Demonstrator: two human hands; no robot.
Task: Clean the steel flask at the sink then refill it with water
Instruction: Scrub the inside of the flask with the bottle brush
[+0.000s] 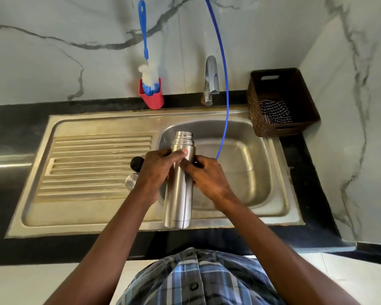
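A tall steel flask (179, 194) is held over the left edge of the sink basin (246, 164), its open threaded neck pointing away from me. My left hand (156, 170) grips its upper body, thumb across the front. My right hand (207, 175) holds the flask from the right at the same height, fingers curled against it. A black stopper (136, 163) and a steel cap (131, 181) lie on the ribbed drainboard (92, 164), partly hidden behind my left hand. The chrome tap (211, 80) stands behind the basin; no water shows.
A blue-handled bottle brush (147, 69) stands in a red holder (152, 96) at the back of the counter. A thin blue hose (223, 84) hangs into the basin. A brown woven basket (282, 102) holding a striped cloth sits at right.
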